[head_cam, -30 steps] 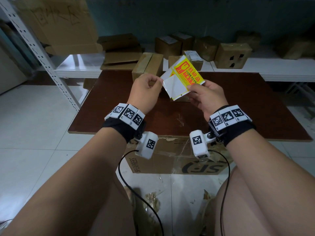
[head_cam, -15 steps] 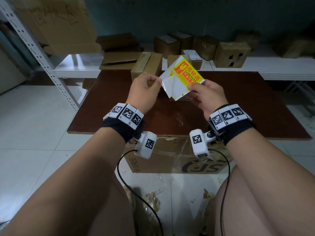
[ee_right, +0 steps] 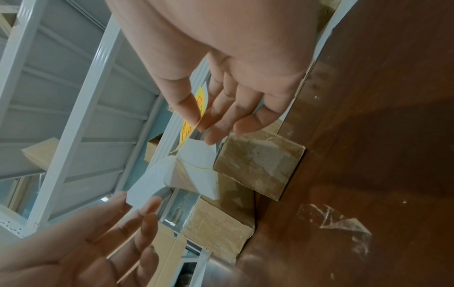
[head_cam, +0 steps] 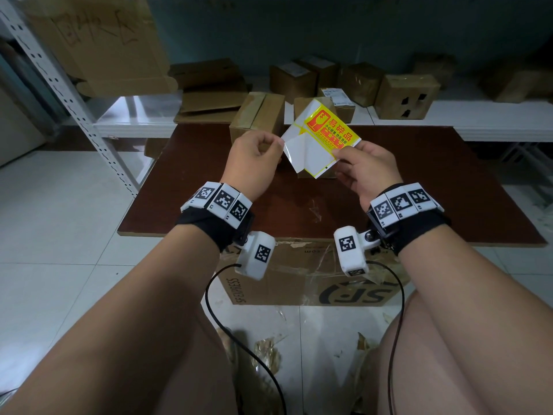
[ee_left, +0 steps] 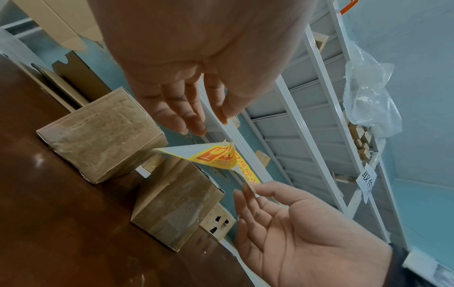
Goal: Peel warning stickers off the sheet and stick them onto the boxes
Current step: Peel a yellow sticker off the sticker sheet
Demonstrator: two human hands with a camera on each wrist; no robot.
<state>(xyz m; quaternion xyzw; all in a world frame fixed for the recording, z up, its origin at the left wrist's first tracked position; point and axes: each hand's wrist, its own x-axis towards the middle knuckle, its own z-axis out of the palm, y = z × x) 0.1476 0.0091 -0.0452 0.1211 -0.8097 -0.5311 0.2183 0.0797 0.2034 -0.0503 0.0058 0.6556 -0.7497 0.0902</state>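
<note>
I hold a yellow warning sticker sheet [head_cam: 329, 130] with red print in the air above the brown table [head_cam: 209, 190]. My left hand [head_cam: 279, 145] pinches the corner of a white flap [head_cam: 299, 154] that is peeled back from the sheet. My right hand [head_cam: 339, 152] pinches the sheet's right edge between thumb and fingers. In the right wrist view the thumb [ee_right: 186, 108] presses on the yellow face, and the white flap [ee_right: 150, 182] curves down to my left hand [ee_right: 140, 200]. Two cardboard boxes [head_cam: 257, 118] [head_cam: 305, 106] stand on the table just beyond the sheet, the second partly hidden by it.
A low white shelf [head_cam: 478, 115] behind the table carries several more cardboard boxes [head_cam: 404, 97]. A perforated metal rack post [head_cam: 74, 100] rises at the left. A large printed carton [head_cam: 299, 280] sits under the table's near edge. A scrap of clear tape [head_cam: 314, 208] lies on the table.
</note>
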